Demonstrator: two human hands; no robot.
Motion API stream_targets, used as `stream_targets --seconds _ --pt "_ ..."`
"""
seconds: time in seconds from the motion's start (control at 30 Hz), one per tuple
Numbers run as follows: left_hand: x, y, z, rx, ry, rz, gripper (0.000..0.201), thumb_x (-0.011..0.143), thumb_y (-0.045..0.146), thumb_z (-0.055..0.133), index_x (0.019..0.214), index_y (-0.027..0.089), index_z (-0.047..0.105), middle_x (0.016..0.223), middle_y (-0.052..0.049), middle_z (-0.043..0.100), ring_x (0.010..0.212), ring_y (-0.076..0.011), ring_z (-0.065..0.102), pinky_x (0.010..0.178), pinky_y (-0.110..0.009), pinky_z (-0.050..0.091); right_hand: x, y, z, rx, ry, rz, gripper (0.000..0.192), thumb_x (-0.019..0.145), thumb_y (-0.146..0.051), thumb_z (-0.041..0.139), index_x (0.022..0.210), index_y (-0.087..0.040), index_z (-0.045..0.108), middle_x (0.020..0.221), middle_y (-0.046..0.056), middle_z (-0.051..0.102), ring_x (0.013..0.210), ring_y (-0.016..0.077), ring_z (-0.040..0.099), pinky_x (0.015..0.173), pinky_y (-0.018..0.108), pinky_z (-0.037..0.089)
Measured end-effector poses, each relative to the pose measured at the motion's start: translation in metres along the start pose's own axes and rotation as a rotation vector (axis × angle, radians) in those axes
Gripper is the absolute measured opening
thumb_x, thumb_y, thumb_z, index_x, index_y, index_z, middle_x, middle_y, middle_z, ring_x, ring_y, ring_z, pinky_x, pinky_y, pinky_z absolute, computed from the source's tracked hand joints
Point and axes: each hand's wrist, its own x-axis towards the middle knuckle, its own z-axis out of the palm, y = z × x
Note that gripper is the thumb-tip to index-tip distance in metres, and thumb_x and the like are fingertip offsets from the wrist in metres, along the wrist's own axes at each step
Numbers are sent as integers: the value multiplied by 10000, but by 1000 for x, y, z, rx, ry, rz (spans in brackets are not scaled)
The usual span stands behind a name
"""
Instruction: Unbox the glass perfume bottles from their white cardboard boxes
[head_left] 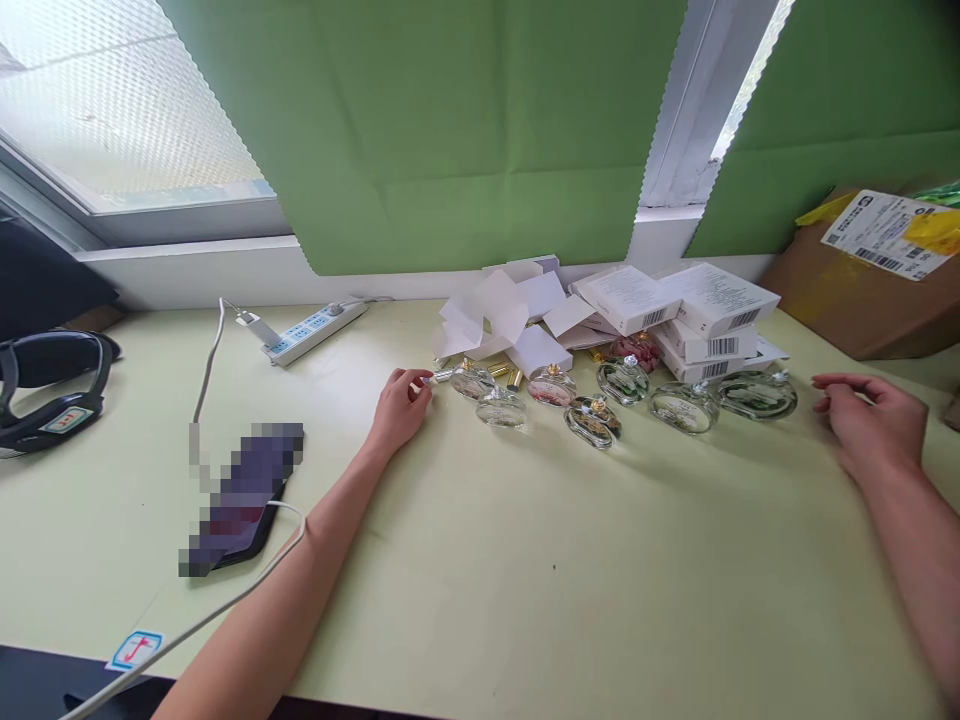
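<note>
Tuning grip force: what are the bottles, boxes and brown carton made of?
Bottles: likely glossy glass; bright highlights and see-through walls, though plastic is possible.
Boxes: probably smooth white paperboard; flat printed faces, crisp edges.
Carton: likely matte cardboard; dull brown sides.

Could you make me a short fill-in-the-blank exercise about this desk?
1. The large window blind is colored ____.
2. The glass bottles sit ____ the left hand and the right hand.
3. The stacked barcoded boxes are colored ____.

Missing words: green; between; white.
</note>
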Motion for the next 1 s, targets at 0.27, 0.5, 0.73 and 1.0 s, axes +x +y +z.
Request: stream_targets --seconds 0.27,0.5,0.73,1.0 --pt "0 0 0 1 -1 2 260 868 278 497 1068 213 649 981 -32 546 674 -112 504 691 -283 447 0 -3 -1 -36 2 9 279 592 -206 556 785 -249 753 715 71 703 633 262 655 604 386 506" --pt "-1 1 -1 -3 -3 7 259 868 283 499 1066 213 651 982 -30 546 675 -111 507 688 -283 447 2 1 1 -21 17 2 269 582 -211 556 768 -253 746 743 86 720 637 264 669 579 381 504" --pt "0 0 1 -16 8 7 256 852 258 505 1048 216 664 973 -30 554 661 -108 509 694 -286 454 2 -1 2 49 72 -45 214 566 -198 549 691 -242 717 611 46 637 535 267 622 503 410 473" --pt "4 32 -18 -85 265 -15 291 856 233 511 1133 191 592 1014 -53 571 734 -126 538 641 -266 458 0 -63 -18 116 235 -410 373 665 -228 592 1013 -221 725 982 97 710 818 280 703 694 447 554"
